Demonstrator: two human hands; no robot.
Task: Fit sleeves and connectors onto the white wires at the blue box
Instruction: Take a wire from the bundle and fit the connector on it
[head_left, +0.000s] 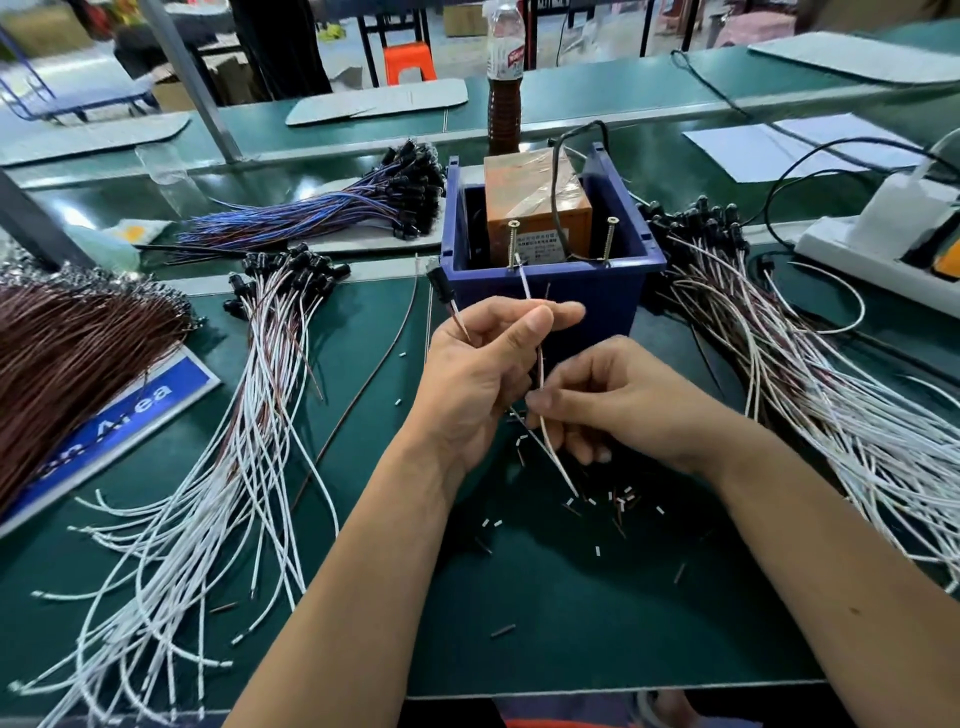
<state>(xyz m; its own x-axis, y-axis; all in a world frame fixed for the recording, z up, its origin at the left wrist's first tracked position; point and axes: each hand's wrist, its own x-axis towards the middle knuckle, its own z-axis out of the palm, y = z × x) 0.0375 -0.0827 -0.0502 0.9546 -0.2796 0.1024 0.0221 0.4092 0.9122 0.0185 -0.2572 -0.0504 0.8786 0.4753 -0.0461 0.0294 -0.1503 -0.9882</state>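
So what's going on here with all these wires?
A person is assembling small wire leads by hand at a green workbench. The left hand pinches a white wire running up to the blue box, and also holds a black connector. The right hand pinches the same wire lower down. Bundles of white wires lie on both sides, and tiny cut sleeves are scattered in front.

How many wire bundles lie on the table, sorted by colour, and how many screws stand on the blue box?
White wire bundles: 2
Blue wire bundle: 1
Brown wire bundle: 1
Screws on the blue box: 2
Total: 4 bundles, 2 screws
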